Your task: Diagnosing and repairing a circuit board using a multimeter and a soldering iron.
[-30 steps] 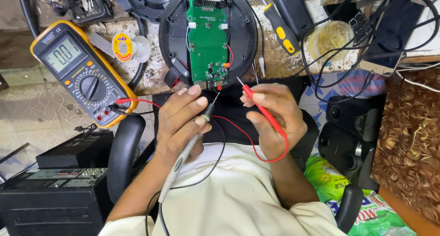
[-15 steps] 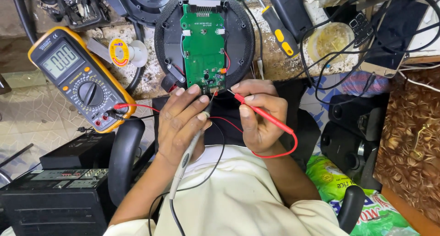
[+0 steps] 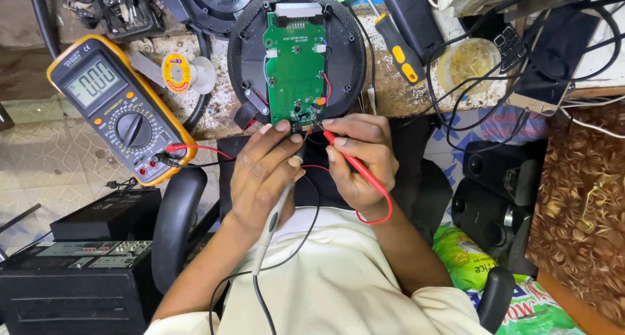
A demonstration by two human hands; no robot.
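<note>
A cluttered stone workbench (image 3: 215,117) runs across the top of the view, and below it the person's cream shirt (image 3: 332,276) fills the lower middle, with the black armrests of a chair (image 3: 176,218) on either side. At the lower left stands a black stack of electronic boxes (image 3: 84,263); at the right sit dark speaker housings (image 3: 495,192) and a green printed bag (image 3: 482,270). On the bench, just above the hands, lies a round black speaker casing (image 3: 247,48) with a green circuit board (image 3: 296,65) lying on it, long side running away from the person. To its left a yellow-edged multimeter (image 3: 120,107) lies tilted, its red and black leads plugged in at the lower end. Between the multimeter and the casing sits a small spool of solder (image 3: 177,73); to the right of the casing lie a yellow-and-black screwdriver (image 3: 398,48) and a shallow round tub (image 3: 467,61) under a tangle of black cables. The left hand (image 3: 263,172) is curled around a pale grey pen-shaped tool (image 3: 277,211), held like a pencil, its tip at the near edge of the board and its cord trailing down over the shirt. The right hand (image 3: 361,162) pinches a red test probe (image 3: 345,156) between thumb and fingers, tip also at the board's near edge, its red lead looping under the hand.
</note>
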